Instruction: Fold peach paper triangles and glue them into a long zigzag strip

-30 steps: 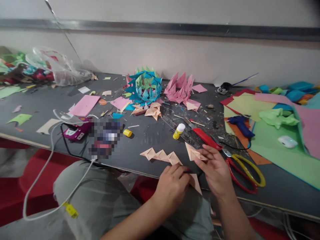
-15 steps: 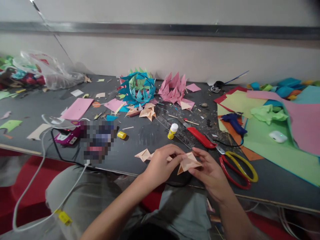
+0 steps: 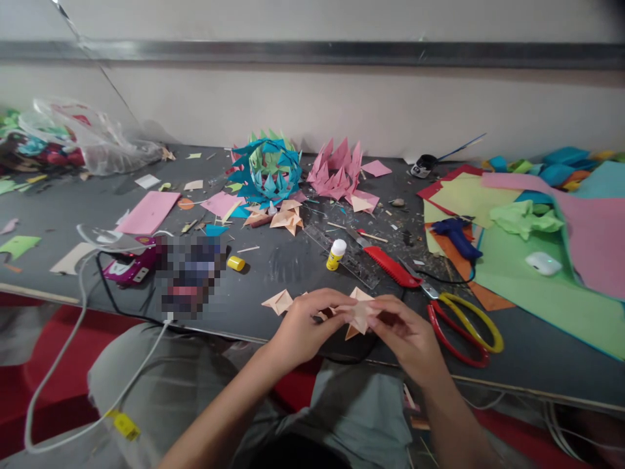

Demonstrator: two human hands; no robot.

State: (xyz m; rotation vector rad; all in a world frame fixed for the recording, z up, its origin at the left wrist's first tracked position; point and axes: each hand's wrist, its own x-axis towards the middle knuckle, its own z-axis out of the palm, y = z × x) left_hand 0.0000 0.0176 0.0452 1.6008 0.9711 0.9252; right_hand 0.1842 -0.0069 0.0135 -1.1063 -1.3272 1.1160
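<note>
Both my hands pinch a folded peach paper piece [image 3: 360, 314] above the front edge of the dark table. My left hand [image 3: 307, 327] grips its left side and my right hand [image 3: 403, 333] its right side, thumbs toward me. Fingers hide part of the folds. Another folded peach piece [image 3: 279, 302] lies just left of my left hand, partly covered. Beyond my hands an uncapped glue stick [image 3: 336, 255] stands upright on a clear ruler [image 3: 359, 270]. Its yellow cap [image 3: 236, 263] rests to the left.
Scissors [image 3: 466, 326] and a red cutter [image 3: 390, 266] lie to the right, near a blue glue gun [image 3: 458, 238] and coloured sheets [image 3: 547, 293]. Behind are a blue paper ring [image 3: 273, 176] and a pink one [image 3: 336, 169]. A purple device [image 3: 129, 264] with cables sits left.
My right hand has moved left and inward, closing its fingers on the paper piece's right side. The piece has turned between my hands; the left hand shifted only slightly.
</note>
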